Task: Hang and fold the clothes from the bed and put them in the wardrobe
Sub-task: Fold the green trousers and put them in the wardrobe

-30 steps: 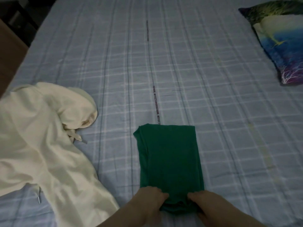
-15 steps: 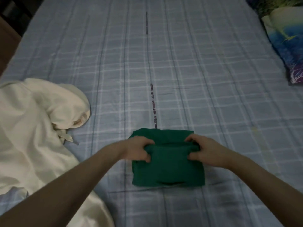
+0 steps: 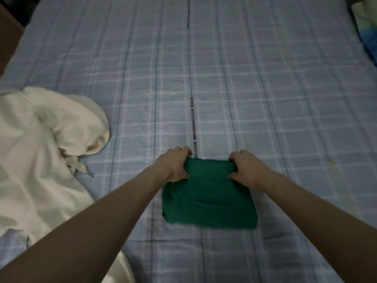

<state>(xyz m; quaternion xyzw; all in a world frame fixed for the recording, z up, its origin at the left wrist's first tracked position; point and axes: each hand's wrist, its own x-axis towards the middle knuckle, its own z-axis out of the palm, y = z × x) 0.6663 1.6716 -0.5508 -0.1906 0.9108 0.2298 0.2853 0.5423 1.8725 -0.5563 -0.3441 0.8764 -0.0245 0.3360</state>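
A green garment (image 3: 208, 197) lies folded into a small rectangle on the blue checked bed sheet (image 3: 244, 78). My left hand (image 3: 175, 163) grips its far left corner and my right hand (image 3: 246, 167) grips its far right corner, both with fingers curled over the far edge. A cream hooded sweatshirt (image 3: 40, 152) lies spread and rumpled on the left side of the bed, apart from the green garment.
A colourful pillow (image 3: 367, 29) shows at the right top edge. A brown wooden piece of furniture (image 3: 8, 37) stands beyond the bed's left side. Bare sheet stretches across the far half of the bed.
Both hands carried the near end of the green garment away from me and laid it over the far end, halving its length. The hands now sit at the far edge.
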